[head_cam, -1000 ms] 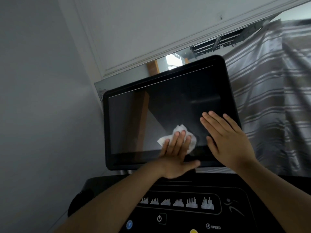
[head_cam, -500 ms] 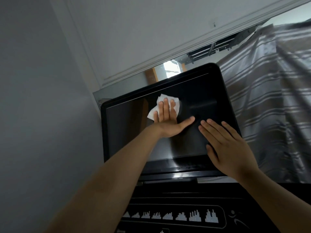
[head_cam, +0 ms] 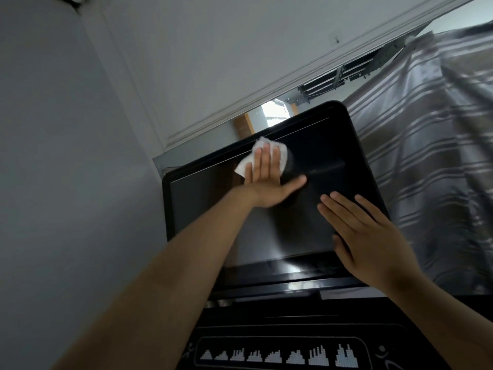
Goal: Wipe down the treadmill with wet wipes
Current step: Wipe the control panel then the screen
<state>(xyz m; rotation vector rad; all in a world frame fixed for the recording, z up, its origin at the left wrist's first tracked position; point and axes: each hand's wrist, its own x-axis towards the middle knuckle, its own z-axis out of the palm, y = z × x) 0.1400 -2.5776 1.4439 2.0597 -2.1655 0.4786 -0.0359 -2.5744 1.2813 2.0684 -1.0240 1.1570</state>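
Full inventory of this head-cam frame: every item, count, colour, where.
black glossy treadmill screen: 1, black, centre, unlit
white crumpled wet wipe: 1, white, upper left of the screen, under the left hand's fingers
black console panel: 1, black, below the screen
white bar-graph icons: 8, white, in a row at the bottom edge of the panel
grey striped curtain: 1, grey with pale stripes, right
dark curtain track: 1, dark, above the screen
grey wall: 1, grey, left
pale moulding: 1, off-white, diagonal above the screen
left hand: 1, flat, presses the wipe on the screen
right hand: 1, flat on the screen's lower right, holds nothing
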